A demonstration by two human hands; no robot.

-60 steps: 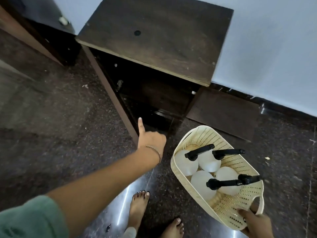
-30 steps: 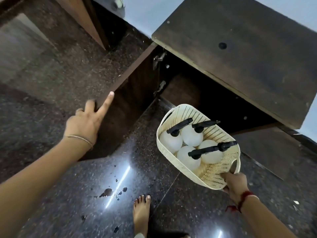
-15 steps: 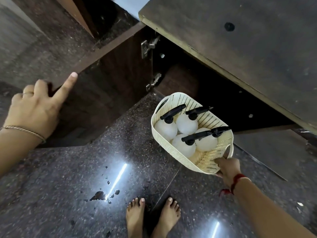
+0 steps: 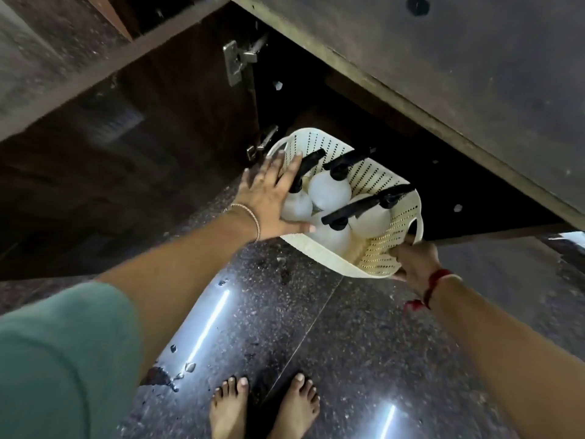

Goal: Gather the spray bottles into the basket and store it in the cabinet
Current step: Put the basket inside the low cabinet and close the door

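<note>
Basket: cream perforated basket (image 4: 376, 185) is up off the floor, tilted, right at the mouth of the cabinet (image 4: 459, 74); far end just under the cabinet's top edge, near end over the floor.
Bottles: four white spray bottles (image 4: 329, 191) w/ black trigger heads sit inside, packed close & touching each other.
L hand: left hand (image 4: 269, 198) lies flat on the basket's left rim, fingers spread, thumb hooked along the near rim; fingertips over the rim & against one black trigger. Splayed wide, not wrapped round anything. Thin bangle on the wrist, green sleeve (image 4: 63, 359) at bottom left.
R hand: right hand (image 4: 418, 258) grips the near-right handle, fingers closed tight on it, carrying the weight. Red thread on the wrist.
Cabinet: door (image 4: 110, 137) swung wide to the left, two metal hinges (image 4: 237, 61) showing; inside is dark, can't make out shelves.
Floor: dark polished speckled floor (image 4: 316, 327), bright light streaks on it, small dark spots by the left streak.
Feet: two bare feet (image 4: 262, 407) at bottom centre, toes pointing to the cabinet.
</note>
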